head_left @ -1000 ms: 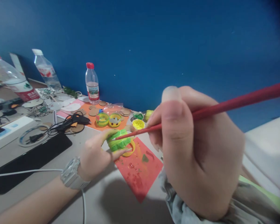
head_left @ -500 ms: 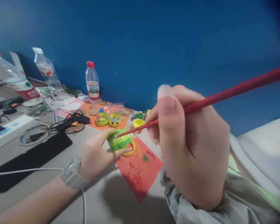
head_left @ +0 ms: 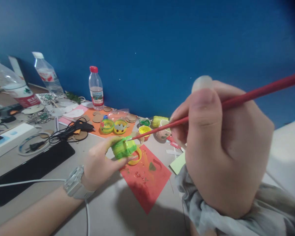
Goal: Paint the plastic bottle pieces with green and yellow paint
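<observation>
My left hand (head_left: 102, 160), with a grey watch on the wrist, is closed around a green-painted piece (head_left: 124, 149) whose lower edge looks wavy; its exact kind is unclear. In my right hand (head_left: 218, 141) is a thin red paintbrush (head_left: 159, 128), pinched between thumb and fingers. The brush tip touches the top of the green piece or hovers just over it. A yellow ring (head_left: 137, 157) shows right beside the green piece, above a paint-spotted red paper sheet (head_left: 147, 193). Behind them stand a cup of yellow paint (head_left: 145, 130) and a cup of green paint (head_left: 144, 122).
Two small decorated yellow-green rings (head_left: 120, 127) sit on orange paper (head_left: 93, 131). A red-capped bottle (head_left: 96, 90) stands by the blue wall (head_left: 147, 59). Left lie a black glue gun (head_left: 82, 126) with its cord, a black phone-like slab (head_left: 34, 172) and a white power strip (head_left: 9, 141).
My right hand has moved right, and the brush tip has shifted rightward along the green piece. More of the yellow container and patterned cup behind shows now. My left hand keeps its hold.
</observation>
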The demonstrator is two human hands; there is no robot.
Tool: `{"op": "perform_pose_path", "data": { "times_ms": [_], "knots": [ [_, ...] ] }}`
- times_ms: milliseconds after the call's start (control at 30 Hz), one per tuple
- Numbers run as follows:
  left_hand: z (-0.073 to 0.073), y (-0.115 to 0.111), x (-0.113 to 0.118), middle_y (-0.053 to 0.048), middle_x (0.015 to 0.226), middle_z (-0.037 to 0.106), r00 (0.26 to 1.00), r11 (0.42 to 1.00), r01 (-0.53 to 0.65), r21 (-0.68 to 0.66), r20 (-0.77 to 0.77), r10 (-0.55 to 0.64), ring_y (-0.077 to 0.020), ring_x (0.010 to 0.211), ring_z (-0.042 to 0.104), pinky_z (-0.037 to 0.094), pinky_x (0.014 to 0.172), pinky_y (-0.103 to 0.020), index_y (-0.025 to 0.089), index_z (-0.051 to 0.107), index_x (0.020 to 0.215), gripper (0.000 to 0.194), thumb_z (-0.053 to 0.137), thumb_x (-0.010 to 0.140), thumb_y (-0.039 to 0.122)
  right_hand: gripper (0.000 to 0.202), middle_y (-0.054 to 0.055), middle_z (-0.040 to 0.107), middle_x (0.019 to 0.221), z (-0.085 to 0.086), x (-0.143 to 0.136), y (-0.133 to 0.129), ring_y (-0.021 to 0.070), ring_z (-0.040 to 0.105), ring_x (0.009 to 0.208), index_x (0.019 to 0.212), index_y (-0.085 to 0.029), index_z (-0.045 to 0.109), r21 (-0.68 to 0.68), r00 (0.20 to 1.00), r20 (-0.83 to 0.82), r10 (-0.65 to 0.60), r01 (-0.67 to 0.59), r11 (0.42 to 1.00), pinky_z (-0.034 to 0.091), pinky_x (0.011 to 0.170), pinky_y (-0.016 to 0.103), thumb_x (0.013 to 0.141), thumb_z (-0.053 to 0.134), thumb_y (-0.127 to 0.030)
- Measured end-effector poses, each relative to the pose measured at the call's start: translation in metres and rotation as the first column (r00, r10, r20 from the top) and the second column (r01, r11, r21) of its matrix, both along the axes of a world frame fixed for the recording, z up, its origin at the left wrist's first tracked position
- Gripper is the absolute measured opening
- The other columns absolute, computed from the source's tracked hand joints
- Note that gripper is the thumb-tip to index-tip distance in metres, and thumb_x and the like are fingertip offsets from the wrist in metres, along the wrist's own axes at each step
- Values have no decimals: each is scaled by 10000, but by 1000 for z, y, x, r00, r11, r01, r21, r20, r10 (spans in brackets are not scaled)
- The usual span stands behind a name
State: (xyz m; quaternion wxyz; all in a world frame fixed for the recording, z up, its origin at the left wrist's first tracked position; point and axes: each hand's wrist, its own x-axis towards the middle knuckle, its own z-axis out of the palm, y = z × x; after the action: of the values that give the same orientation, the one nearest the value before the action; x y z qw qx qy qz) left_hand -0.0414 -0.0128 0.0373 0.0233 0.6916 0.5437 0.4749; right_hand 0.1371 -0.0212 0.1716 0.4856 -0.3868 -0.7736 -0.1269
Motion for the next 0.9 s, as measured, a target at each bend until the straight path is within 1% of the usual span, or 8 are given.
{"op": "perform_pose_path", "data": {
  "times_ms": [100, 200, 267, 367, 433, 500, 633, 900],
  "knots": [
    [0, 0, 0, -12, 824, 743, 1000, 1000, 15, -17, 23, -15, -194, 716, 708, 583, 688, -307, 218, 638, 976, 434, 816, 641, 428, 429, -23, 404, 569, 3, 5, 0, 43, 398, 470, 696, -137, 528, 6, 998, -44, -49, 49, 999, 310, 430, 184, 1066, 312, -163],
    [-3, 1, 1, -19, 851, 744, 999, 1000, 29, -13, 39, -28, -206, 745, 712, 587, 716, -329, 229, 624, 977, 447, 816, 637, 445, 384, -27, 470, 583, 4, 9, 0, 46, 459, 478, 744, -134, 568, -15, 980, -176, -93, 92, 996, 399, 482, 185, 1061, 366, -214],
    [-7, 1, 1, -26, 870, 742, 998, 999, 36, -13, 51, -35, -212, 764, 715, 589, 725, -337, 232, 608, 988, 449, 814, 640, 428, 369, -30, 484, 594, 5, 11, -1, 50, 483, 482, 745, -136, 565, -48, 966, -250, -59, 49, 998, 433, 505, 195, 1054, 385, -226],
    [-14, 0, 1, -13, 839, 726, 997, 999, 41, -18, 69, -40, -202, 752, 712, 585, 700, -325, 236, 572, 983, 434, 804, 647, 381, 446, -21, 472, 607, 6, 11, -2, 49, 480, 477, 737, -134, 529, -97, 947, -319, 40, -75, 992, 436, 492, 196, 1075, 262, -251],
    [-16, -2, 1, 5, 807, 703, 997, 999, 33, -20, 73, -31, -187, 735, 700, 577, 685, -312, 241, 550, 969, 423, 800, 648, 359, 501, -14, 469, 615, 6, 11, -4, 43, 480, 488, 731, -128, 514, -109, 943, -323, 81, -121, 987, 441, 500, 181, 1078, 174, -246],
    [-17, -3, 1, 17, 790, 679, 997, 999, 26, -23, 79, -24, -177, 717, 688, 568, 668, -303, 244, 537, 958, 426, 800, 644, 359, 477, -16, 464, 628, 7, 9, -6, 41, 474, 506, 740, -126, 512, -124, 947, -309, 86, -129, 984, 433, 498, 168, 1079, 200, -251],
    [-16, -4, 3, 20, 777, 659, 992, 999, 38, -37, 122, -33, -174, 694, 679, 558, 647, -302, 240, 524, 943, 439, 803, 636, 382, 375, -31, 421, 615, 4, 4, -5, 40, 414, 490, 769, -138, 522, -138, 960, -277, 47, -88, 986, 371, 444, 158, 1064, 357, -301],
    [-18, -2, 3, 13, 793, 642, 992, 1000, 21, -7, 125, -20, -176, 717, 654, 553, 675, -321, 235, 528, 941, 438, 809, 630, 363, 398, -21, 434, 619, 5, 14, 2, 44, 406, 486, 753, -132, 513, -127, 968, -250, -17, -15, 992, 373, 465, 177, 1068, 329, -294]
  ]
}}
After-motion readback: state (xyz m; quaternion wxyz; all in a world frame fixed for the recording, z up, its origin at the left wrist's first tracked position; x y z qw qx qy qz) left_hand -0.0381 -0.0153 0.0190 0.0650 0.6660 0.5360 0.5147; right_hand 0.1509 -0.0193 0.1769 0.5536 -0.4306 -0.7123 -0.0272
